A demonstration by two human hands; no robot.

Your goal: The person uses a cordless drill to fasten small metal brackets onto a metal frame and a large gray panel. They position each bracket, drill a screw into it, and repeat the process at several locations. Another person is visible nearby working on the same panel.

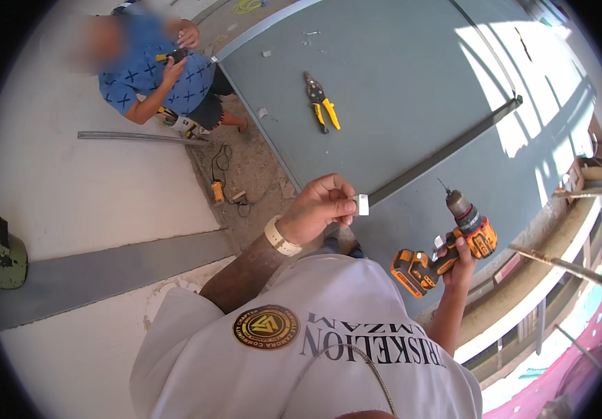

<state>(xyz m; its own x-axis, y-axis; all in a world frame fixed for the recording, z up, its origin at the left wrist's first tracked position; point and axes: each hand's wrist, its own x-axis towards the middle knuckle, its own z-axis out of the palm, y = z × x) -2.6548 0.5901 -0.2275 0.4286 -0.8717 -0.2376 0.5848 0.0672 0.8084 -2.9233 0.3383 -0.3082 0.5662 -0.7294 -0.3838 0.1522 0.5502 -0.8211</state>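
My left hand (315, 209) pinches a small, pale metal tab (363, 204) between thumb and fingers, close to the near end of a dark metal bar (447, 148). That bar lies across a large grey panel (385, 91). In my right hand (461, 264) is an orange and black cordless drill (481, 236), gripped by its handle. Its thin bit points away from me, over the panel. Another small light piece (439, 241) shows beside the right hand's fingers; whether they hold it I cannot tell. Yellow-handled snips (320, 103) rest on the panel, beyond my left hand.
At the far left stands a person (168, 77) in a blue patterned shirt, holding a yellow and black tool. An orange corded tool (218, 190) lies on the floor below. A green container (4, 255) sits at far left. Poles (566, 269) and a curved ledge run along the right.
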